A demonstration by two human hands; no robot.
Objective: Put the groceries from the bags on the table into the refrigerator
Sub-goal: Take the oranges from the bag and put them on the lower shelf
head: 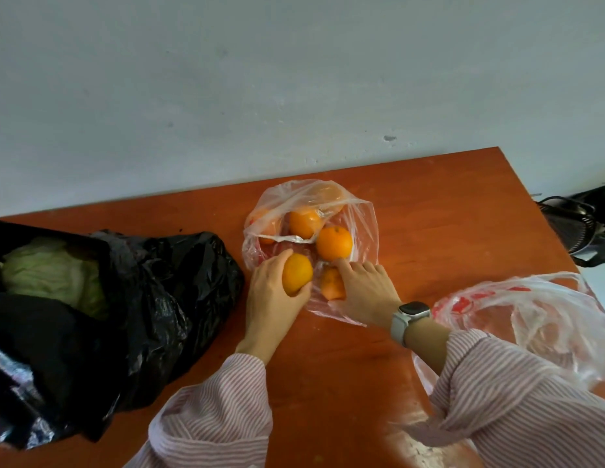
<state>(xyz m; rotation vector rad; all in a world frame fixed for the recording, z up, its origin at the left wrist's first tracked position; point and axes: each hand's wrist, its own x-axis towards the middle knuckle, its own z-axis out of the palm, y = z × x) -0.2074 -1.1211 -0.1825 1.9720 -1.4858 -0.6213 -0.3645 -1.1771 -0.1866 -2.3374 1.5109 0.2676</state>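
Orange-brown wooden surface (429,211) carrying three bags against a pale grey wall (260,79). Sitting near the middle, a clear thin plastic bag (365,217), mouth gaping toward the camera, holding round oranges: one bright orange fruit (334,243) lying in the open mouth, another orange (304,222) just behind it under a fold of film, and two or more showing only as blurred orange shapes through the plastic at the far side.

Left hand (270,298) curling around a round orange (297,273) at the near left edge of the clear bag, thumb on the near side and fingers wrapping over the far side, clamping the fruit just above the surface. Right hand (365,288), wearing a pale-strapped wristwatch (409,317), reaching into the bag mouth with fingers bent over a smaller orange (333,284), gripping it from the right; much of that fruit hiding behind the fingers. Both forearms covered by pink-and-white striped sleeves (220,417).

Lying at the left, a crumpled black plastic bag (166,298), open at the top, showing a pale green leafy cabbage (54,271) half buried in it; remaining contents hidden, bag cut off by the left edge. Resting at the right, partly under the right sleeve, a translucent white plastic bag with red print (530,319), contents hard to make out. Beyond the right edge of the surface, a dark object (581,224), cut off and unclear.
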